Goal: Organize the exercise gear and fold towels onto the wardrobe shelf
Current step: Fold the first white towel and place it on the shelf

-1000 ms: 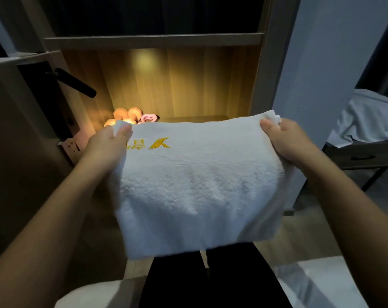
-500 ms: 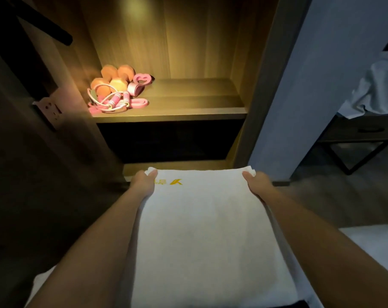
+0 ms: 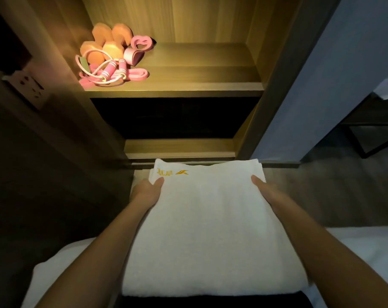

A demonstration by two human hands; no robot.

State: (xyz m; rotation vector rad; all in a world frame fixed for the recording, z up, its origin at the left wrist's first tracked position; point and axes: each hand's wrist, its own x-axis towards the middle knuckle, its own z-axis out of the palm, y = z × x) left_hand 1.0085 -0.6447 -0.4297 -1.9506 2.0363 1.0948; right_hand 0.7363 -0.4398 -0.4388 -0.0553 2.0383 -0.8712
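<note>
White folded towel point(image 3: 211, 230), left hand point(image 3: 145, 193), right hand point(image 3: 266, 192) gripping its sides

White towel point(image 3: 213, 230) of nubbly matt terry cloth with yellow embroidery, wardrobe shelf point(image 3: 188, 70) of smooth wood-grain laminate, pink skipping rope point(image 3: 109, 73) with glossy plastic-looking handles

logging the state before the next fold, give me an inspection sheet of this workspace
surface: lit shelf, right part bare
job's things: white towel folded flat on the lap; dumbbells, jump rope and pink bands heaped at the shelf's left
clutter: nothing seen
hands: left hand and right hand each grip a far corner of the towel
cables: nothing seen; socket on the left panel
surroundings: dark side table at right, white bedding below
</note>
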